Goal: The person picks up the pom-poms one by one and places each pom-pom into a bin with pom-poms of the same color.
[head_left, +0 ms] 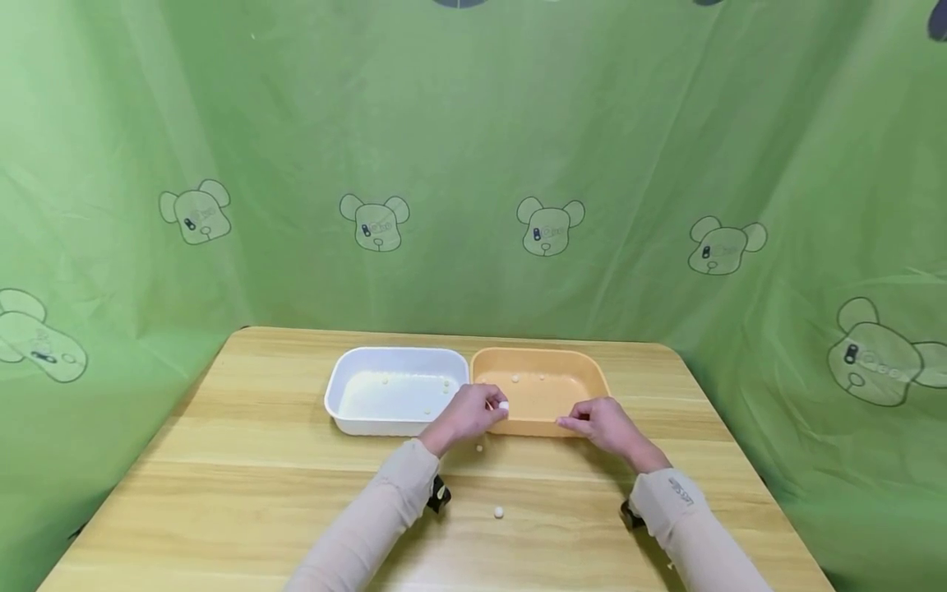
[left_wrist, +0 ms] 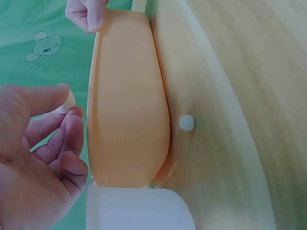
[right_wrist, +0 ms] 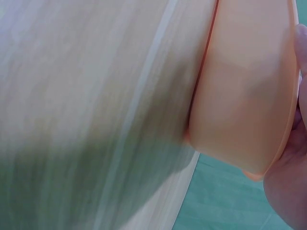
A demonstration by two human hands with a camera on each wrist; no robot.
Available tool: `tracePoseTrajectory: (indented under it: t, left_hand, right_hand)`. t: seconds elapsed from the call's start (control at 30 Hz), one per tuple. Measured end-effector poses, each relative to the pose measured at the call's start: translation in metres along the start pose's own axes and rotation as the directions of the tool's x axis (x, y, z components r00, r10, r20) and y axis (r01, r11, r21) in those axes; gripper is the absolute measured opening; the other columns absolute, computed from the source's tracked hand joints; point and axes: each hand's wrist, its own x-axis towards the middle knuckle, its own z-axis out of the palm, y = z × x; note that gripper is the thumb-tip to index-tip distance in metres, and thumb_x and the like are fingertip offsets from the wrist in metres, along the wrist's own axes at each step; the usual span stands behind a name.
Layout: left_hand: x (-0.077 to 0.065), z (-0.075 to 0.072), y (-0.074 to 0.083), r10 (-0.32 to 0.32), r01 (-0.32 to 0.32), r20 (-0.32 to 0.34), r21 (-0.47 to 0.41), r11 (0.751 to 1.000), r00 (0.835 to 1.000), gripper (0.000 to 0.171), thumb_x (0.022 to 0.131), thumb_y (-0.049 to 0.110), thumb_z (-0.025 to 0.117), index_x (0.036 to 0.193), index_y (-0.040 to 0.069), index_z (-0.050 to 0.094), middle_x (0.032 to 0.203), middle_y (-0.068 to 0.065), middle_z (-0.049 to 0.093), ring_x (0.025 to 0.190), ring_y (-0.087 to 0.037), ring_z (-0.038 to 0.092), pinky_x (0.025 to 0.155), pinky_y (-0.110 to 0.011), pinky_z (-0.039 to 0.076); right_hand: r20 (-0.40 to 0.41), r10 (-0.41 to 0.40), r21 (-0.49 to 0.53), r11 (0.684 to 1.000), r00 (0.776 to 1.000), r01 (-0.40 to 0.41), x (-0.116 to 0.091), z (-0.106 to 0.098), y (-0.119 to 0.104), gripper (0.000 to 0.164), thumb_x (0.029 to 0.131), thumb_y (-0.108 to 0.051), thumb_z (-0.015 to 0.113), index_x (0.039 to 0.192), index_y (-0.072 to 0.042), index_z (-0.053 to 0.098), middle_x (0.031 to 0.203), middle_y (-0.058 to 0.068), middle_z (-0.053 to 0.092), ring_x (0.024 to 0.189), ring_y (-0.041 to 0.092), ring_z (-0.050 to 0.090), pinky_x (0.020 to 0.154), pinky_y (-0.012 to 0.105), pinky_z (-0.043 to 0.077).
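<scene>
My left hand [head_left: 468, 413] pinches a small white ball [left_wrist: 66, 103] between thumb and fingertips. It hovers over the front left rim of an orange basin [head_left: 536, 428], close to where that meets a white basin [head_left: 388, 428]. The other fingers curl loosely beneath the ball in the left wrist view. At the orange basin's front right, my right hand [head_left: 602, 423] grips the rim with thumb and fingers; its fingertips are partly hidden in the right wrist view. A few tiny pale balls lie inside each basin.
One white ball [head_left: 479, 448] lies on the wooden table [head_left: 244, 493] just before the basins, and a larger one [head_left: 499, 512] sits nearer the front. Green curtain [head_left: 459, 279] with bear-head prints surrounds the table's back and sides. Black wrist devices show under both sleeves.
</scene>
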Motion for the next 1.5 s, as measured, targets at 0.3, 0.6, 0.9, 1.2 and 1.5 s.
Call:
tracePoseTrajectory:
  t: [0.3, 0.6, 0.9, 1.2, 1.5]
  left_hand:
    - [0.013, -0.001, 0.000, 0.022, -0.021, -0.027, 0.044, 0.999, 0.999, 0.007, 0.087, 0.012, 0.067, 0.092, 0.007, 0.067, 0.081, 0.003, 0.063, 0.072, -0.008, 0.056, 0.066, -0.021, 0.046]
    - [0.025, -0.002, -0.006, -0.002, 0.003, -0.015, 0.067, 0.998, 1.000, 0.013, 0.086, 0.012, 0.067, 0.097, 0.005, 0.067, 0.087, -0.001, 0.066, 0.079, -0.012, 0.060, 0.070, -0.021, 0.048]
    - [0.018, -0.012, -0.010, 0.018, -0.019, -0.088, -0.012, 1.000, 0.996, 0.017, 0.087, 0.004, 0.064, 0.104, 0.000, 0.065, 0.098, -0.012, 0.067, 0.090, -0.024, 0.064, 0.075, -0.028, 0.052]
    - [-0.023, -0.025, -0.016, 0.095, -0.097, -0.053, -0.020, 0.995, 0.994, 0.009, 0.086, 0.004, 0.065, 0.094, 0.001, 0.067, 0.081, 0.000, 0.065, 0.075, -0.011, 0.060, 0.070, -0.022, 0.049]
    - [-0.055, -0.014, -0.023, 0.074, -0.076, 0.075, 0.019, 0.997, 0.994, 0.013, 0.087, 0.008, 0.066, 0.099, 0.002, 0.068, 0.082, 0.004, 0.066, 0.073, -0.005, 0.059, 0.068, -0.019, 0.049]
  right_hand:
    - [0.008, -0.007, 0.012, 1.000, 1.000, 0.007, -0.001, 0.000, 0.001, 0.035, 0.085, -0.048, 0.065, 0.066, -0.018, 0.065, 0.059, -0.009, 0.054, 0.055, 0.008, 0.045, 0.050, 0.023, 0.038]
    - [0.005, -0.019, 0.012, 1.000, 1.000, 0.019, 0.000, 0.001, 0.002, 0.032, 0.085, -0.044, 0.066, 0.067, -0.018, 0.065, 0.059, -0.010, 0.054, 0.055, 0.008, 0.045, 0.050, 0.023, 0.039]
    - [0.003, -0.011, 0.020, 1.000, 1.000, 0.011, 0.000, 0.001, 0.002, 0.035, 0.084, -0.049, 0.065, 0.066, -0.019, 0.064, 0.059, -0.010, 0.054, 0.056, 0.008, 0.045, 0.051, 0.023, 0.039]
    - [0.004, -0.023, 0.011, 1.000, 1.000, 0.023, -0.002, -0.001, 0.000, 0.035, 0.085, -0.046, 0.065, 0.067, -0.016, 0.065, 0.060, -0.005, 0.058, 0.055, 0.008, 0.045, 0.051, 0.023, 0.039]
    - [-0.003, -0.045, 0.002, 0.999, 0.999, 0.045, -0.002, -0.002, -0.003, 0.033, 0.086, -0.043, 0.066, 0.067, -0.016, 0.066, 0.061, -0.004, 0.060, 0.055, 0.007, 0.046, 0.052, 0.023, 0.040]
